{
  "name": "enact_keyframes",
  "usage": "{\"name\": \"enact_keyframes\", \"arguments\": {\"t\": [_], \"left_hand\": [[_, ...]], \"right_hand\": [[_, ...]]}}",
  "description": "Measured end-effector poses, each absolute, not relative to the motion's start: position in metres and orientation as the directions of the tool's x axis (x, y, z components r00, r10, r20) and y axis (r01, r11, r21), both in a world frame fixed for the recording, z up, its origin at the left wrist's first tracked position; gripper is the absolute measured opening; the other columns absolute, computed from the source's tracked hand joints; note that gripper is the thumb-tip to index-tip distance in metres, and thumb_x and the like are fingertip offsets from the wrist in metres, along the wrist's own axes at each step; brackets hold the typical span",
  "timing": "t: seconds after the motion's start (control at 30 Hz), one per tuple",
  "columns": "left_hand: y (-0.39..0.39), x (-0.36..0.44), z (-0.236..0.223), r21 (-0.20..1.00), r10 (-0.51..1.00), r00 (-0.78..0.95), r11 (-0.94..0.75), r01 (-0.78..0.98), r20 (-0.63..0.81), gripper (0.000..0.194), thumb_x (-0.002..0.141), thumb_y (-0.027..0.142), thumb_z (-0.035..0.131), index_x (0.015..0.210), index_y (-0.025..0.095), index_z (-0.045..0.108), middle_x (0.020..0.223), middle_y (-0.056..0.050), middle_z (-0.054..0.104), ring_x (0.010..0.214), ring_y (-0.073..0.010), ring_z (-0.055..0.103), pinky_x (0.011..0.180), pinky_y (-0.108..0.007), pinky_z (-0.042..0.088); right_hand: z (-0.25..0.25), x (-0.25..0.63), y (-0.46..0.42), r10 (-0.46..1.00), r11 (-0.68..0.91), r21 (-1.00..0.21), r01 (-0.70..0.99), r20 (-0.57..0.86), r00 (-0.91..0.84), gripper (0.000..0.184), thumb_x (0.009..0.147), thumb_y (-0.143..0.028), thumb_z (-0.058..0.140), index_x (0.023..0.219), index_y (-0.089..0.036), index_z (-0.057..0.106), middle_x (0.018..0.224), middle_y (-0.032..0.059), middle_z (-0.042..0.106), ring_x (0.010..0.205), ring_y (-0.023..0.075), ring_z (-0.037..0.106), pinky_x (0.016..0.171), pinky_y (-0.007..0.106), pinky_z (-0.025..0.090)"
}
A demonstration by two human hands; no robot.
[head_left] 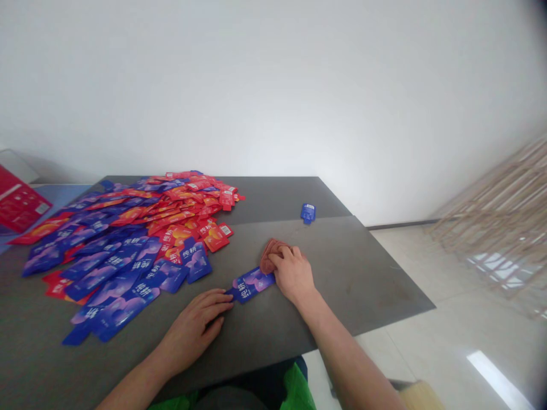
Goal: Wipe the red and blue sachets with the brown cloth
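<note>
Near the middle of a dark grey table (367, 279), one blue packet (252, 286) is lying flat between a person's two bare hands, slanting from near left to far right. At its left, the left hand (199, 319) is resting low on the tabletop, fingers stretched out side by side, thumb apart, fingertips touching the packet's narrow end. At its right, the right hand (294, 276) is curling its fingers around one folded brown cloth (270, 256), which is meeting the packet's far right end.

Counting the rest, one more blue packet (308, 212) is lying alone on the far right part of the table, well apart from both hands. To the left, one broad pile of packets (171, 219) is spreading from the far edge towards the near left; its red and blue packets are overlapping too closely to count. One red box (21, 202) is standing beyond the pile's left end. A pale wall (273, 85) is rising behind the table, and wooden poles (499, 210) are leaning at the far right, above a light floor (448, 341).
</note>
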State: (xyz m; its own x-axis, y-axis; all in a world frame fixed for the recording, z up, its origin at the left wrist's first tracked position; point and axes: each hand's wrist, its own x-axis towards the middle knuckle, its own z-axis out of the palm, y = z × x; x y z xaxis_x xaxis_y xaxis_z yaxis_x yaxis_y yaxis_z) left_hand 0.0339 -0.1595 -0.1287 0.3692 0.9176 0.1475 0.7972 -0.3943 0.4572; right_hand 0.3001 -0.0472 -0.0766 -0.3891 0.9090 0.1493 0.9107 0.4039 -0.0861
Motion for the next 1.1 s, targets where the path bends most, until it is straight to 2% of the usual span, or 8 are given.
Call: {"name": "enact_keyframes", "arguments": {"t": [0.13,0.27,0.5,0.63,0.77,0.97,1.03,1.1], "left_hand": [[-0.16,0.035,-0.128,0.462,0.921,0.36,-0.385,0.799,0.147,0.034,0.098,0.026,0.052,0.122,0.029,0.076,0.135,-0.004,0.073,0.133,-0.0281,0.061,0.114,-0.051,0.052],[-0.16,0.035,-0.127,0.436,0.922,0.363,-0.383,0.814,0.132,0.034,0.098,0.025,0.052,0.121,0.028,0.076,0.135,-0.005,0.073,0.132,-0.0282,0.062,0.115,-0.051,0.051],[-0.159,0.032,-0.13,0.442,0.921,0.37,-0.385,0.81,0.124,0.033,0.1,0.029,0.052,0.123,0.03,0.075,0.136,-0.003,0.072,0.135,-0.0277,0.059,0.115,-0.052,0.051],[-0.158,0.031,-0.131,0.449,0.921,0.365,-0.384,0.807,0.133,0.03,0.099,0.031,0.054,0.12,0.031,0.076,0.135,-0.002,0.073,0.134,-0.028,0.06,0.114,-0.051,0.051],[-0.158,0.033,-0.131,0.435,0.919,0.366,-0.391,0.811,0.145,0.032,0.098,0.027,0.052,0.118,0.03,0.077,0.133,-0.003,0.073,0.13,-0.0276,0.063,0.113,-0.051,0.052],[-0.159,0.033,-0.132,0.442,0.92,0.357,-0.39,0.808,0.16,0.031,0.099,0.03,0.054,0.119,0.031,0.077,0.134,-0.003,0.074,0.132,-0.0275,0.062,0.113,-0.051,0.052],[-0.158,0.033,-0.132,0.449,0.919,0.355,-0.394,0.802,0.173,0.03,0.098,0.031,0.055,0.118,0.031,0.078,0.133,-0.003,0.074,0.131,-0.0277,0.063,0.112,-0.05,0.053],[-0.157,0.032,-0.132,0.453,0.916,0.358,-0.401,0.796,0.182,0.03,0.097,0.031,0.056,0.117,0.031,0.078,0.132,-0.003,0.075,0.13,-0.0278,0.064,0.112,-0.049,0.054]], "right_hand": [[-0.07,0.278,-0.075,0.877,0.45,-0.139,0.882,0.257,-0.407,0.031,0.101,-0.028,0.053,0.129,-0.032,0.067,0.131,0.0099,0.061,0.115,0.0295,0.046,0.094,0.042,0.047],[-0.083,0.261,-0.098,0.792,0.604,-0.125,0.787,0.209,-0.574,0.03,0.101,-0.028,0.052,0.126,-0.031,0.068,0.125,0.01,0.062,0.11,0.0292,0.048,0.089,0.042,0.048],[-0.082,0.317,-0.064,0.941,0.315,-0.156,0.936,0.181,-0.287,0.035,0.098,-0.023,0.056,0.129,-0.033,0.069,0.128,0.0092,0.063,0.117,0.0294,0.046,0.097,0.042,0.045],[-0.07,0.288,-0.083,0.888,0.426,-0.168,0.889,0.264,-0.376,0.035,0.101,-0.028,0.054,0.133,-0.033,0.066,0.133,0.0093,0.06,0.116,0.0302,0.046,0.093,0.043,0.046],[-0.085,0.257,-0.101,0.805,0.589,-0.16,0.792,0.212,-0.555,0.027,0.102,-0.029,0.052,0.12,-0.03,0.071,0.122,0.0086,0.063,0.111,0.0287,0.048,0.088,0.041,0.047],[-0.092,0.306,-0.068,0.936,0.337,-0.161,0.928,0.164,-0.312,0.031,0.098,-0.025,0.058,0.124,-0.033,0.072,0.124,0.0078,0.064,0.115,0.0273,0.047,0.096,0.039,0.044],[-0.083,0.31,-0.067,0.94,0.318,-0.154,0.936,0.179,-0.29,0.033,0.097,-0.025,0.059,0.127,-0.034,0.071,0.125,0.0075,0.064,0.115,0.0274,0.047,0.096,0.039,0.044],[-0.076,0.297,-0.076,0.914,0.379,-0.156,0.912,0.216,-0.343,0.033,0.098,-0.027,0.058,0.129,-0.034,0.069,0.126,0.0075,0.063,0.115,0.0274,0.047,0.095,0.04,0.045]]}}
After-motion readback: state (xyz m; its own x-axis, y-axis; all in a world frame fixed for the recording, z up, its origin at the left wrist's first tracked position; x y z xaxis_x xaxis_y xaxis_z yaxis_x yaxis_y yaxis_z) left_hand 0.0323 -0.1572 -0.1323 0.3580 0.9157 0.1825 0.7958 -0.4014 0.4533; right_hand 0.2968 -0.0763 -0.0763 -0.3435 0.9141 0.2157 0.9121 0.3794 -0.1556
